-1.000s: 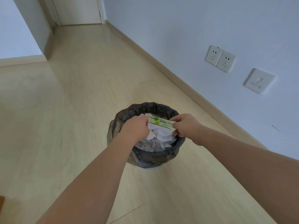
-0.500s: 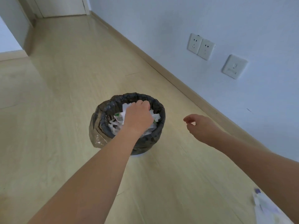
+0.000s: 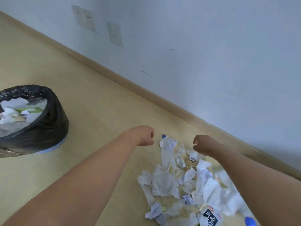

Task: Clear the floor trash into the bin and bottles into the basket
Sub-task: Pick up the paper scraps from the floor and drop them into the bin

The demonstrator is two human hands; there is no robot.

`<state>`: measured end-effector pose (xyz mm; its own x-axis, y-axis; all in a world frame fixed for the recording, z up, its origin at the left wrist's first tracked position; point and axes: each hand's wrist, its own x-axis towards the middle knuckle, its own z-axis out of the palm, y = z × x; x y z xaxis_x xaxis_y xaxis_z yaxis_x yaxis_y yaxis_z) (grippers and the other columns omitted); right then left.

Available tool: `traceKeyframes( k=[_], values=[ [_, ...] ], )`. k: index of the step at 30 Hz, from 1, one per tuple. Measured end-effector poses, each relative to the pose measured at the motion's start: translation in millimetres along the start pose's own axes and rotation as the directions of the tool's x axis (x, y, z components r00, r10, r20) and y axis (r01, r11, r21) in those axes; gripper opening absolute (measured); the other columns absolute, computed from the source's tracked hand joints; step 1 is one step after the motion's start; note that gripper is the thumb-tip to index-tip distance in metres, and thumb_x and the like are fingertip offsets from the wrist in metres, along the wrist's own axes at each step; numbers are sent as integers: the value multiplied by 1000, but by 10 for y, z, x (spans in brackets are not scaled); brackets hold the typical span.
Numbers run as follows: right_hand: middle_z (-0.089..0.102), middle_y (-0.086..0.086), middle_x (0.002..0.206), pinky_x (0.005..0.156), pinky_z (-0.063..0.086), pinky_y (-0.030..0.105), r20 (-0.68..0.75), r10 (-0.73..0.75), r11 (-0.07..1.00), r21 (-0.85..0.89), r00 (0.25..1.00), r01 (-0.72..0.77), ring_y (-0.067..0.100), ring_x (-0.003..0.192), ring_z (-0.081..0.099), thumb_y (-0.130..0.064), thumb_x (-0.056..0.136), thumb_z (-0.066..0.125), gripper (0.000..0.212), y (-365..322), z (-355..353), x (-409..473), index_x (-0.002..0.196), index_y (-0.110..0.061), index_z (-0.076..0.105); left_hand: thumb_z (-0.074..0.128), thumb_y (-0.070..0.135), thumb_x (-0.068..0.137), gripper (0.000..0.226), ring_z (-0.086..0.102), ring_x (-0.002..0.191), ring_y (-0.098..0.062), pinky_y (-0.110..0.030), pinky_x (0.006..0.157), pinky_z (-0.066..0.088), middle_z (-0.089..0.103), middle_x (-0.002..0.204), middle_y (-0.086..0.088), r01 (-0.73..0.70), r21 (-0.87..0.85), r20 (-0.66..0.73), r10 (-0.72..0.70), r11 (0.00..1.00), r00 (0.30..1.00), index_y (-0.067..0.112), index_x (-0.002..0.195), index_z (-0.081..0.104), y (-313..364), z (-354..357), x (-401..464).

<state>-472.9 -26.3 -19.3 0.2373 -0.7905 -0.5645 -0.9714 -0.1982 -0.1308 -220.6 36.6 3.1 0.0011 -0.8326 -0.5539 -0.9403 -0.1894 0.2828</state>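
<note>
A bin [image 3: 48, 126] lined with a black bag stands on the floor at the left, holding crumpled white paper and a green wrapper. A pile of torn white paper scraps [image 3: 184, 181] lies on the floor at the lower right. A clear bottle [image 3: 164, 154] with a blue cap lies along the pile's far edge. A labelled bottle [image 3: 211, 217] and a blue cap [image 3: 250, 221] show at the bottom. My left hand [image 3: 144, 136] and my right hand [image 3: 204, 145] hover above the pile's far end, fingers curled, holding nothing.
A light wall [image 3: 211, 54] with a wooden skirting board [image 3: 146, 90] runs diagonally behind the pile. Wall sockets [image 3: 84, 18] and a switch plate [image 3: 115, 34] sit on it. Bare wooden floor lies between bin and pile.
The green wrapper went into the bin and both hands left it. The view swung right; both arms now reach over the paper pile, the bin now at the left.
</note>
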Motion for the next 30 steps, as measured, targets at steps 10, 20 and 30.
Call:
traceKeyframes(
  k=[10, 20, 30],
  values=[
    [56, 3, 115, 82, 47, 34, -30, -36, 999, -8, 999, 35, 23, 102, 56, -51, 82, 62, 56, 558, 565, 314, 123, -18, 43, 51, 18, 88, 69, 49, 104, -27, -34, 77, 43, 39, 126, -7, 14, 151, -180, 13, 988, 984, 27, 148, 18, 675, 1126, 424],
    [51, -1, 87, 57, 38, 25, 6, -89, 996, -15, 996, 89, 21, 75, 53, -7, 80, 57, 16, 605, 601, 613, 91, -17, 50, 44, 28, 96, 38, 54, 107, -27, -34, 81, 41, 50, 128, -5, 24, 348, -151, 31, 937, 988, 24, 134, 41, 699, 1085, 906],
    [62, 0, 93, 75, 52, 31, -73, 18, 963, 268, 997, 3, 20, 89, 61, -12, 85, 45, 17, 896, 630, 665, 90, -18, 60, 39, 41, 99, 37, 53, 92, -24, -30, 72, 41, 49, 103, -3, 77, -58, -280, -90, 995, 956, 14, 96, 65, 634, 960, 832]
  ],
)
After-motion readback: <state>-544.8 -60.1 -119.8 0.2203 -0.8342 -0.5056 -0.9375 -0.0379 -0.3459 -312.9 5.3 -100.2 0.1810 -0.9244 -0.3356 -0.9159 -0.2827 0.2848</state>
